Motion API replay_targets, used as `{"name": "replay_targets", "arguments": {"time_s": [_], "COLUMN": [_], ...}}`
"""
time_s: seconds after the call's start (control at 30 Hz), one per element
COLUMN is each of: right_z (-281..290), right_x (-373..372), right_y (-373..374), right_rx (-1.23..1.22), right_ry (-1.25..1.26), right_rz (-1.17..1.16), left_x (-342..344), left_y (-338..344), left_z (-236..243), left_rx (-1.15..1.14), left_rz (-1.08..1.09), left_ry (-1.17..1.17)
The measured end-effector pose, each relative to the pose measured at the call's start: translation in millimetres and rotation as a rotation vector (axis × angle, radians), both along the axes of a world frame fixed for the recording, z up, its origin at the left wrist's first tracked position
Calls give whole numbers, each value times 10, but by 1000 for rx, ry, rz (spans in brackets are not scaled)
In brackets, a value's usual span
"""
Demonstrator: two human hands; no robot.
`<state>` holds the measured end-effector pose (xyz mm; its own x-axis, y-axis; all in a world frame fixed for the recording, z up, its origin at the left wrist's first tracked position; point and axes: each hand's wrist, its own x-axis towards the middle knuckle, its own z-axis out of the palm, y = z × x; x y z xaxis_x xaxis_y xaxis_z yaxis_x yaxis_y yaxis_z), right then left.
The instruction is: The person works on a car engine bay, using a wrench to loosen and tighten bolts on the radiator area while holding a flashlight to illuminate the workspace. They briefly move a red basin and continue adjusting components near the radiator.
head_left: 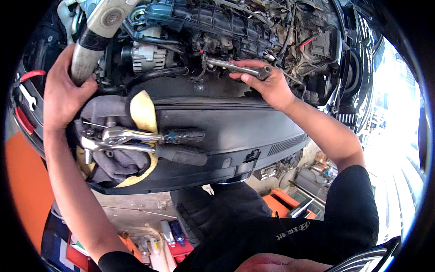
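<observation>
My left hand [63,93] is wrapped around the lower end of a thick light-grey pipe [87,59] with a black band, at the left of the engine bay. Between the fingers and thumb of my right hand [272,86] is a silver socket extension bar [244,69]. It lies nearly level, with a hollow socket-like end by my palm. Its other end points left at the engine's front, near a small red-tipped part [202,53]; I cannot tell whether they touch. Two ratchets [131,135] with dark handles rest on a grey-and-yellow cloth [144,111] below my left hand.
The dark engine [199,27] fills the top, with an alternator [147,56] at its left. A black front panel [226,122] spans the middle. A wrench [28,97] and red-handled tools [23,120] lie at the far left. Below stand an orange tray [281,201] and workshop clutter.
</observation>
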<state>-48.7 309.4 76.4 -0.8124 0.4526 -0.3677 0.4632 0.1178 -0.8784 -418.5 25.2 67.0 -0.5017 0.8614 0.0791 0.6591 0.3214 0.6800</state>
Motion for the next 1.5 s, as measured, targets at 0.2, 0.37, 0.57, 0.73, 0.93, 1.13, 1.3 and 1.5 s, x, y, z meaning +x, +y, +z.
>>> {"name": "replay_targets", "arguments": {"time_s": [0.2,0.37,0.57,0.73,0.93,1.13,1.3,1.5], "right_z": [-87,-179,-459,-666,-763,-535,148,504], "right_x": [94,168,-42,-353,-491,-114,218,426], "right_y": [117,262,359,269,291,290,150,27], "right_rx": [-280,-314,-51,318,449,217,14,-474], "right_ry": [60,-29,-87,-337,-493,-91,-16,265], "right_rz": [-58,29,186,340,309,354,170,-435], "left_x": [13,-42,-89,-122,-223,-268,-88,127], "left_y": [-46,-18,-93,-125,-124,-191,-117,14], "left_z": [-53,-169,-155,-263,-352,-399,-162,81], "left_rx": [-48,-99,-144,-169,-191,-165,-166,-64], "left_rz": [52,64,106,73,69,41,89,165], "left_ry": [53,121,220,259,260,200,237,118]}}
